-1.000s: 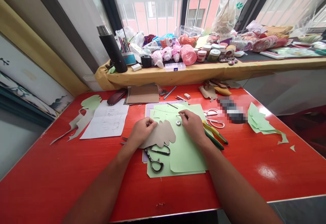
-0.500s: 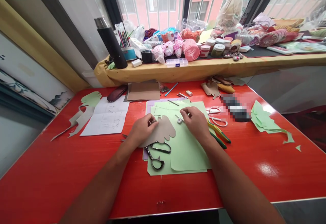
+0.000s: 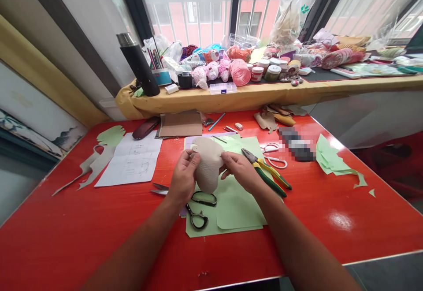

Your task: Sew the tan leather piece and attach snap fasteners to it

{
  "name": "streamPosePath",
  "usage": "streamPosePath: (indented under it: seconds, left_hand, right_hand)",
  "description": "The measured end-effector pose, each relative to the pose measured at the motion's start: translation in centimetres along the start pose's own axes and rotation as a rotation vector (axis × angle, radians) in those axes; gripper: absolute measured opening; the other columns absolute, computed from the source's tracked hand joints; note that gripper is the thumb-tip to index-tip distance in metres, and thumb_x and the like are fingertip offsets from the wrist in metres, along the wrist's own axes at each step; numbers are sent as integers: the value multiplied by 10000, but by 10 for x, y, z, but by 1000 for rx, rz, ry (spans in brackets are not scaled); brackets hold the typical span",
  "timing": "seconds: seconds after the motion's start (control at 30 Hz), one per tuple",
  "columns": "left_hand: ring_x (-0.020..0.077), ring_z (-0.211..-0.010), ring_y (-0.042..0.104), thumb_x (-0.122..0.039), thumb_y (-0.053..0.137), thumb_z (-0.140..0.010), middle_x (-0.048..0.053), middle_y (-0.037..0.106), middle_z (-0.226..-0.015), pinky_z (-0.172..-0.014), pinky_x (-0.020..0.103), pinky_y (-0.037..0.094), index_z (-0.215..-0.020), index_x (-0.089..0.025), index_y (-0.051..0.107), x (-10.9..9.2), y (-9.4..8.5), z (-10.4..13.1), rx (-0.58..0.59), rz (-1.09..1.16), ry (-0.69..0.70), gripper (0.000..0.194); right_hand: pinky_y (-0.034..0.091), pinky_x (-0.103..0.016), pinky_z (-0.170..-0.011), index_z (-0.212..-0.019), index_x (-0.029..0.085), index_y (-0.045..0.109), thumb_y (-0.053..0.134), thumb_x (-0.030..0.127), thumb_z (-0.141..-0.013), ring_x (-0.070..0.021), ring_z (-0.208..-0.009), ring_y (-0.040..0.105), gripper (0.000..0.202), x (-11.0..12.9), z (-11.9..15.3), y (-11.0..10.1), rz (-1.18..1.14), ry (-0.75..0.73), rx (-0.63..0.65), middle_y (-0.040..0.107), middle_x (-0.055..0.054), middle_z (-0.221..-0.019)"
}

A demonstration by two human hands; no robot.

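Note:
A beige leather cutout (image 3: 207, 167) with a grained face and a rounded lower end is held up over the green paper sheets (image 3: 241, 211). My left hand (image 3: 183, 176) pinches its left edge between thumb and fingers. On the opposite edge, the thumb and fingertips of my right hand (image 3: 240, 169) are closed on it too. Below the cutout lie black-handled scissors (image 3: 189, 209), their blades poking out left of my left wrist. Pliers (image 3: 255, 158) with yellow and green handles rest just beyond my right hand.
White-handled scissors (image 3: 277, 162) lie behind the pliers. Printed paper (image 3: 132, 163) and beige offcuts (image 3: 103, 161) are on the left; green scraps (image 3: 333, 156) on the right. Brown sheets (image 3: 181, 124) lie at the back. A black flask (image 3: 140, 68) and several jars stand on the ledge.
My right hand has come left from the paper and taken hold of the cutout's right edge. The cutout has been raised and turned, its grained face now showing. The view has shifted slightly.

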State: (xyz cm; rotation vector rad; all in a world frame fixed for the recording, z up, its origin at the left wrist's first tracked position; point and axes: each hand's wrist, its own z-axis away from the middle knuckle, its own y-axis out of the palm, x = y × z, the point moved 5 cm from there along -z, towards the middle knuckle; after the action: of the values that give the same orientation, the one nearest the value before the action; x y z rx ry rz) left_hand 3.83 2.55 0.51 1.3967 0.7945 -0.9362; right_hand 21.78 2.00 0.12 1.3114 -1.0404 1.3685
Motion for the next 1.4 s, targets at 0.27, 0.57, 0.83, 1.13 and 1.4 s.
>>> streamPosePath:
  seconds: [0.27,0.57,0.83,1.13,1.4]
  left_hand:
    - [233,-937,677,-507,617,-980,79,732,-1048,-805,359,532,-1018,-206,678,-15,22,-3,224,-547,36,310]
    - [292,-1050,606,-135,632,-884,99,683,-1103,-898,430,476,-1116,-206,648,27,60,-13,418,-1432,260,242]
    - [279,-926,614,-205,660,-899,82,686,-960,-836,414,469,-950,-207,638,36,58,-23,444,-1463,238,56]
    - [290,-1101,666,-519,512,-1012,115,751,-1174,-941,409,514,-1154,-224,736,-7,18,-1,413,-681,-120,396]
    - [214,-803,615,-417,759,-797,-3,697,-808,-631,271,416,-900,-229,744,-8,14,9,504,-853,-413,215]
  right_hand:
    - [523,-297,-624,-1000,209,782,840,563,-797,-200,-726,655,412,24,14,-37,-290,-53,-333,756,-38,-861]
    - [541,-320,-678,-1021,214,711,814,603,-812,-237,-789,693,453,17,64,-42,-203,162,-166,744,-51,-898]
    - [541,-361,-710,-888,220,701,766,653,-819,-270,-833,674,443,15,79,-33,8,276,49,712,-68,-883]
    - [404,-259,-637,-813,186,655,757,575,-866,-159,-709,527,406,22,49,-7,99,325,389,594,9,-752]
    - [344,-247,-602,-820,192,685,683,486,-936,-143,-688,445,316,15,34,6,348,254,432,533,30,-727]
